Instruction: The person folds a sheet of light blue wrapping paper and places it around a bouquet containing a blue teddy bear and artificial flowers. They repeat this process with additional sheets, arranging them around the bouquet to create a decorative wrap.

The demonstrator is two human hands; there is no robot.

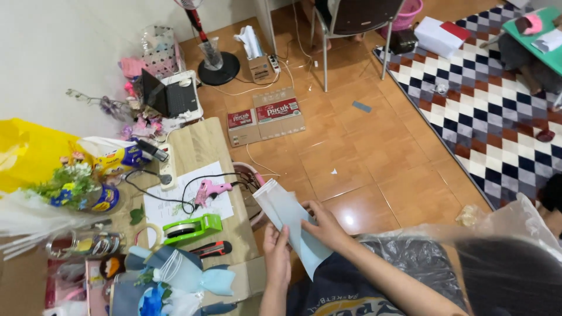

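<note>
Paper could slip or bend the wrong way here, I think, because the pale blue paper sheet (287, 219) is long and floppy and only its lower part is held. It sticks up and to the left, low in the middle of the frame, and its top end hangs free over the edge of the table (202, 143). That loose end is near the pink glue gun (211, 189) and its black cord (175, 193), so it might catch on them if it swings left. The left hand (277, 257) is closed on the bottom edge of the sheet, pinching it from below. The right hand (325, 225) lies flat on the sheet from the right side, fingers pressing it down. So the sheet sits between both hands, touching each one. A green tape holder (190, 228) sits on the table just left of the hands, close by but not touching them.
</note>
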